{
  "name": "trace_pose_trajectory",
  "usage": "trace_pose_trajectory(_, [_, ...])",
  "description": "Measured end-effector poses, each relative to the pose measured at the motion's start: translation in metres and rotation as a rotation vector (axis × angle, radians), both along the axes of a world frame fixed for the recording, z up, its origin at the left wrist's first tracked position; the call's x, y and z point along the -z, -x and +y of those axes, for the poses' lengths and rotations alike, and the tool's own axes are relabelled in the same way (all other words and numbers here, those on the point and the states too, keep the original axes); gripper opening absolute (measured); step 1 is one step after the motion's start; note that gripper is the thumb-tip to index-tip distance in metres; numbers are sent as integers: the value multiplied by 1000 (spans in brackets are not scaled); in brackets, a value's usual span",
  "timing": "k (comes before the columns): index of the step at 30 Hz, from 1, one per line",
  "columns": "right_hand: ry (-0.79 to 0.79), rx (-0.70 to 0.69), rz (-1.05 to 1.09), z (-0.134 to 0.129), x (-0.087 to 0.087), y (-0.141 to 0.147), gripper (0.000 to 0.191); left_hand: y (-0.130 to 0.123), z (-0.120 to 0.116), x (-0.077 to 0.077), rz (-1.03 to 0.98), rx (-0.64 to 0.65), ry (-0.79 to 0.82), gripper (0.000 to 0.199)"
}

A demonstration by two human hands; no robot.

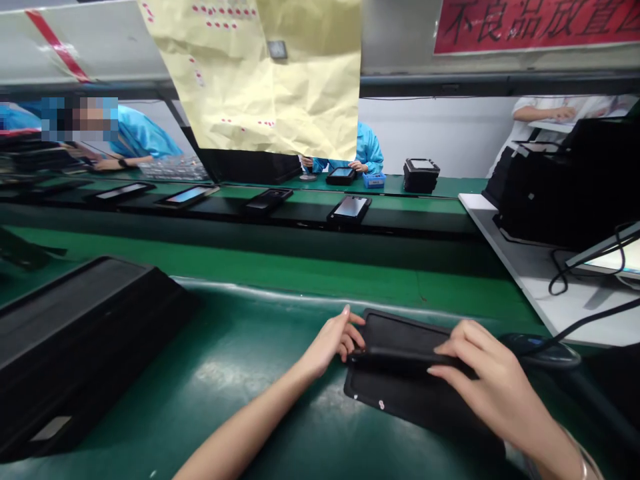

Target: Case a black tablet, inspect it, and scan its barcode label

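My left hand (334, 339) sits at about 6 o'clock in view, fingers curled together and pinching the left end of a thin black device (400, 358). My right hand (487, 373) is at 4 o'clock, fingers stretched out and laid over the device's right end, thumb side hidden, so I hold it from both ends. The device stands on edge, raised a little over a black tray (395, 393) that lies flat on the green mat (225, 373) and reaches from under my hands toward 5 o'clock. Whether the device's lower edge touches the tray I cannot tell.

At 8 o'clock a big black case (75, 333) rests on the mat, well apart from my hands. At 3 o'clock a white table (525, 267) carries black boxes (560, 187) and a looping cable (565, 280). Just beside my right hand, toward 3 o'clock, lies a dark round object (543, 350), too blurred to tell what it is.

Toward 12 o'clock runs a green belt (300, 200) with tablets (350, 208) lying screen-up in a row. Beyond it people in blue coats (367, 150) sit at work. A crumpled yellow paper (265, 73) hangs at 12 o'clock, and a red banner (535, 23) shows at 1 o'clock.
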State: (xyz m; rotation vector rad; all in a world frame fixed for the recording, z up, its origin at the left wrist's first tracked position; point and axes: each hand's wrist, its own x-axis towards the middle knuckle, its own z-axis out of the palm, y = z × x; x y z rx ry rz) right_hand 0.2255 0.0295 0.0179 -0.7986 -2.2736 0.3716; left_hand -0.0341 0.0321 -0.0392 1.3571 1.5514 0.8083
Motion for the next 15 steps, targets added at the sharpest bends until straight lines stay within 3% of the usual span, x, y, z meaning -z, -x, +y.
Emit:
trace_pose_trajectory(4, [-486, -43, -64, -7, 15, 28, 21, 13, 7, -7, -283, 14, 83, 50])
trace_pose_trajectory(6, [-588, -118, -171, -3, 32, 44, 31, 18, 9, -4, -351, -30, 83, 52])
trace_pose_trajectory(9, [-548, -223, -309, 3, 53, 57, 36, 25, 13, 9, -379, -57, 77, 56])
trace_pose_trajectory(15, [-238, -221, -484, 12, 66, 53, 7, 33, 18, 36, -287, -27, -31, 47])
